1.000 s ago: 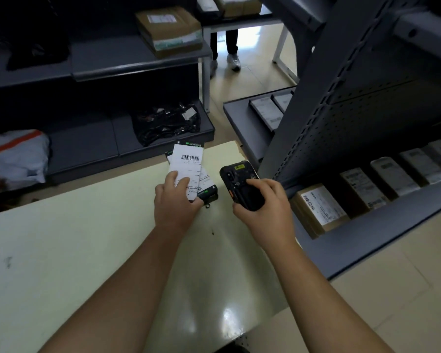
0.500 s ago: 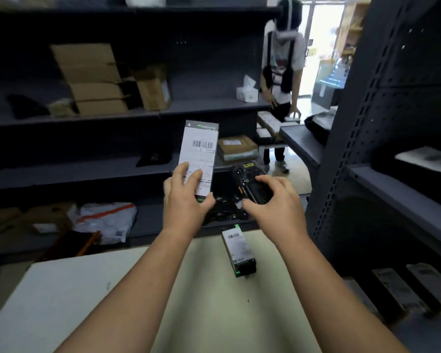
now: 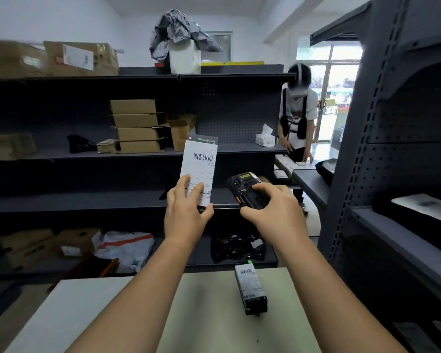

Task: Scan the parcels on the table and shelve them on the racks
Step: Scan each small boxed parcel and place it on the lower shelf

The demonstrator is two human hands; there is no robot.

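My left hand (image 3: 186, 215) holds a slim parcel (image 3: 200, 164) upright, its white barcode label facing me, raised well above the table. My right hand (image 3: 270, 210) grips a black handheld scanner (image 3: 245, 186) just to the right of the parcel, at about the same height. A second small black parcel (image 3: 250, 286) with a white barcode label lies on the pale green table (image 3: 112, 314), below my right hand. Dark grey racks stand ahead (image 3: 87, 200) and on the right (image 3: 367, 149).
The rack ahead carries cardboard boxes (image 3: 136, 126), a white-and-orange mailer bag (image 3: 124, 247) and a black bag (image 3: 237, 247). Another person (image 3: 297, 123) bends over a low shelf of parcels at the back right. The right rack's shelf edge (image 3: 397, 240) juts close to my right arm.
My view has tilted up from the table to the racks. Both hands lifted the parcel and scanner higher, and the second parcel stayed lying on the table.
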